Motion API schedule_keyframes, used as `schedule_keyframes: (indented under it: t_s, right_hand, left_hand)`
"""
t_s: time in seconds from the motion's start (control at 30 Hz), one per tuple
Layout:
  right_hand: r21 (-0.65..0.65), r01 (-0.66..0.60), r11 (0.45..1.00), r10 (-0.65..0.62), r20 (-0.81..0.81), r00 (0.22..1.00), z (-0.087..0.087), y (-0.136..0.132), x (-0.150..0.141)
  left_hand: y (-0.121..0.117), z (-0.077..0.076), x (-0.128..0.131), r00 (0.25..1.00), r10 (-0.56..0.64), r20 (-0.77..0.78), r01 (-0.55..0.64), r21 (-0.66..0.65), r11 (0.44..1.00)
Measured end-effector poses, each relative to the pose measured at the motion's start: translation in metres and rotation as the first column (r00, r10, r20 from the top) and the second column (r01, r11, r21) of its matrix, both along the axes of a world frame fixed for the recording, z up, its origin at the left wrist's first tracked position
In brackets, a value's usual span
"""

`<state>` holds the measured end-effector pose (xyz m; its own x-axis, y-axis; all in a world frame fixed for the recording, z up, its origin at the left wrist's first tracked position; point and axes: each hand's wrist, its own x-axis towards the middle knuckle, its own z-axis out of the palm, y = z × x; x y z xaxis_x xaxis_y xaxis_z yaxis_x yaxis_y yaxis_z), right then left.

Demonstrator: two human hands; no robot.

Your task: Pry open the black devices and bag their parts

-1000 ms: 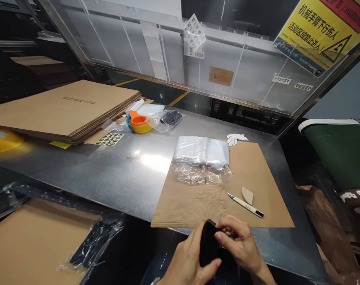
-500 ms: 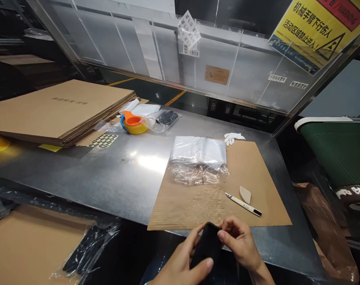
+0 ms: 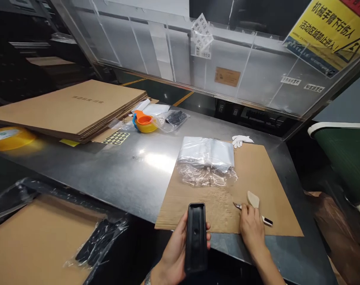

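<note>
Your left hand (image 3: 174,253) clamped around a black case (image 3: 195,239), at the counter's (image 3: 117,174) near edge. Your right hand (image 3: 252,225) over the knife (image 3: 267,221) on cardboard (image 3: 257,170); cannot tell if gripped.

On the table (image 3: 129,174) before us, a cardboard sheet (image 3: 275,194) lies to the right, with plastic bags (image 3: 206,152) towards its back and a knife (image 3: 267,221) nearer us, beneath our right hand (image 3: 252,225). A glove (image 3: 242,140) lies at the sheet's far edge. Left sits a cardboard stack (image 3: 87,105), a sticker sheet (image 3: 116,138) near its right corner.
</note>
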<state>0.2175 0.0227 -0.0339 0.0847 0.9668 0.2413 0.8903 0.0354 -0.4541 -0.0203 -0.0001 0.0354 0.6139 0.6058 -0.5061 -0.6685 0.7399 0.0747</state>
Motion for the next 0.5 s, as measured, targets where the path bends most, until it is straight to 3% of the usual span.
schedule_keyframes:
  t_s: [0.13,0.23,0.3,0.37,0.43,0.5]
  right_hand:
    - [0.014,-0.016,1.000,0.015,0.102,0.995,-0.002,-0.008,0.001]
    - [0.028,-0.040,0.999,0.038,0.088,0.995,0.012,-0.022,-0.009]
    - [-0.030,-0.097,0.995,0.094,-0.080,0.992,0.028,-0.035,-0.022]
    - [-0.163,-0.201,0.966,0.133,-0.356,0.925,0.047,-0.048,-0.039]
    - [-0.318,-0.329,0.889,0.107,-0.555,0.825,0.063,-0.059,-0.057]
    - [-0.410,-0.460,0.787,0.126,-0.623,0.772,0.073,-0.064,-0.071]
  left_hand:
    - [0.006,0.003,0.000,0.981,0.175,-0.088,-0.177,-0.020,0.984]
    - [0.009,0.008,0.003,0.942,0.287,-0.176,-0.295,-0.022,0.955]
    - [0.011,0.012,0.004,0.910,0.341,-0.233,-0.353,-0.007,0.936]
    - [0.013,0.015,0.005,0.874,0.391,-0.287,-0.400,0.028,0.916]
    - [0.014,0.016,0.005,0.849,0.416,-0.326,-0.419,0.065,0.906]
    - [0.015,0.017,0.005,0.828,0.447,-0.339,-0.440,0.101,0.892]
